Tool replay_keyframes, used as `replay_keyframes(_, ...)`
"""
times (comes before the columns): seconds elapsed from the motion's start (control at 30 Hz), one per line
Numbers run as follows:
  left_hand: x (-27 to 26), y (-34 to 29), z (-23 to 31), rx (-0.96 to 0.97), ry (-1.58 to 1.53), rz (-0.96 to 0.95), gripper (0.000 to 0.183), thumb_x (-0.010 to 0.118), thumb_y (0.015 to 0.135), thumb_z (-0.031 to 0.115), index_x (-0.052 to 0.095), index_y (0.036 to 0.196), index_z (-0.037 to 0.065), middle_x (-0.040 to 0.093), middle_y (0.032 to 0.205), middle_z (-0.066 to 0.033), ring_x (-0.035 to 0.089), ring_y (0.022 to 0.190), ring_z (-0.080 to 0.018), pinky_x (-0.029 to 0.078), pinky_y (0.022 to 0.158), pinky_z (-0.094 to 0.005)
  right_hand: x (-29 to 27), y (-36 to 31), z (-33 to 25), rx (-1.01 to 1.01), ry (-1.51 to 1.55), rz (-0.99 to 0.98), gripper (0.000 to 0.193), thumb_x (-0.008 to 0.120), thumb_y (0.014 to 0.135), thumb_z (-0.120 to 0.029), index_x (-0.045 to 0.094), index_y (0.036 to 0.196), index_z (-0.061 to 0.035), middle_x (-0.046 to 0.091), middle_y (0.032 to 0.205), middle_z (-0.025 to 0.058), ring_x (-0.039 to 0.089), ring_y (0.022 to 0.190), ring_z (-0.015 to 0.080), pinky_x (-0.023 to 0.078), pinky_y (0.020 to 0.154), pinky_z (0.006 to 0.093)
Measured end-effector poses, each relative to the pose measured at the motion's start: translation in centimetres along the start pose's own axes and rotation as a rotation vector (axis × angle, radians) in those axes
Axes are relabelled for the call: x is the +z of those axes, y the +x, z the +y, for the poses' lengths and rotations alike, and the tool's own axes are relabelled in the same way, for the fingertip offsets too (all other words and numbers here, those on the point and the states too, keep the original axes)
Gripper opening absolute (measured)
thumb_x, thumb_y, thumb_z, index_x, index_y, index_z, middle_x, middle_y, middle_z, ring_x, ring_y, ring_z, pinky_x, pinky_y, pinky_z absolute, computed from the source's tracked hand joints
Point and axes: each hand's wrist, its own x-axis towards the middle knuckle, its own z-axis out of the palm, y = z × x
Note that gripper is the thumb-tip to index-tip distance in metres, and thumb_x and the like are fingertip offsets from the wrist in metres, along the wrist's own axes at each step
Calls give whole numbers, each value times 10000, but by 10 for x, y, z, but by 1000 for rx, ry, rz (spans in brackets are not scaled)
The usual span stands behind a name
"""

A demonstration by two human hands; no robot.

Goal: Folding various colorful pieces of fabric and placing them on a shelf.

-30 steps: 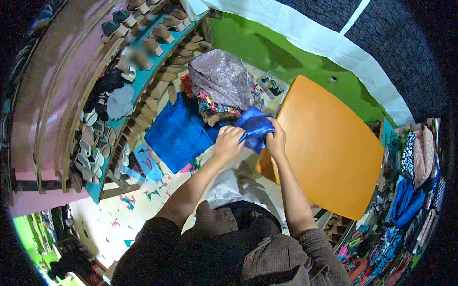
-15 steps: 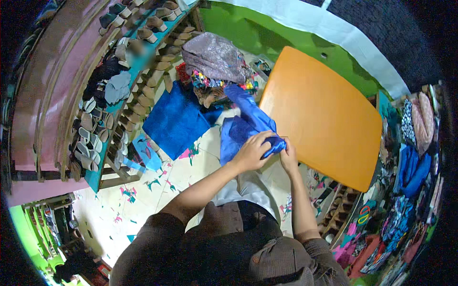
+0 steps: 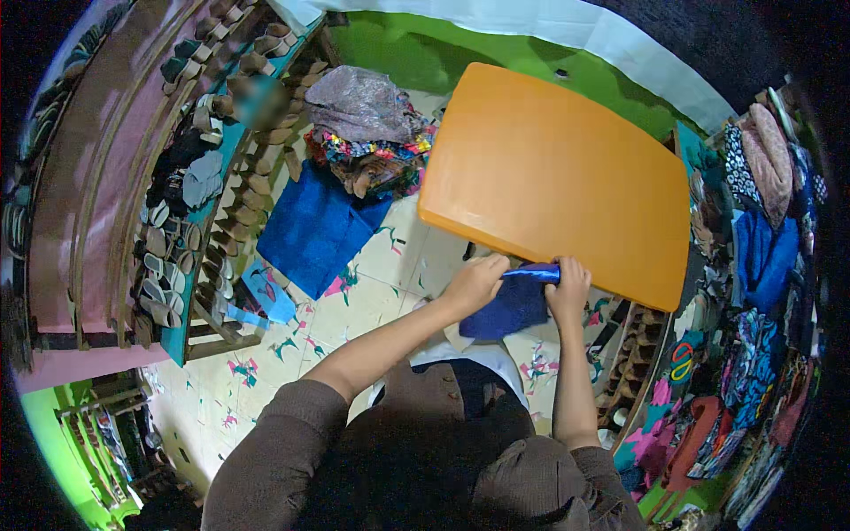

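Orange table [image 3: 549,168] bare on top, lots of room. Left hand [image 3: 476,281] and right hand [image 3: 567,288] pinch blue cloth [image 3: 512,305] at near table edge. Clothes pile [image 3: 367,133] on floor beyond.

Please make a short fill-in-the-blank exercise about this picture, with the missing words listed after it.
1. Both hands, the left hand and the right hand, hold a folded cloth of ____ colour.
2. The cloth is held at the near edge of the ____ table.
3. A flat blue sheet lies on the ____, left of the table.
4. The pile of fabrics has a ____ piece on top.

Missing words: blue; orange; floor; grey
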Motion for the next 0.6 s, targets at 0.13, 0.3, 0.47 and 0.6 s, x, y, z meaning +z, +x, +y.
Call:
replay_keyframes(0.13,21,16,14,-54,26,67,269,587,724,55,465,961,27,539,868,-173,542,841,-368,439,713,-440,-11,-6,30,9,46,-13,300,590,654,-77,545,950,-57,538,926,114,497,942,292,365,832,393)
replay_keyframes(0.3,48,48,51,-245,-275,131,252,520,821,74,479,1065,24,579,935,-216,551,909,-384,455,761,-407,-17,-29,22,139,-18,190,356,584,728,-140,513,1058,-28,506,1014,169,478,979,333,364,848,425)
replay_keyframes(0.47,72,69,65,-322,-340,275,165,536,820,61,614,951,-2,627,932,-147,606,895,-252,465,775,-314,-22,-47,-1,216,469,336,501,670,664,-208,467,1067,11,504,1002,163,475,961,346,373,838,427)
replay_keyframes(0.6,80,81,79,-467,-462,297,202,569,813,82,625,991,4,631,939,-129,601,853,-175,473,739,-277,-32,-35,10,161,353,111,306,638,700,-156,507,929,-1,512,933,151,495,914,331,384,798,430)
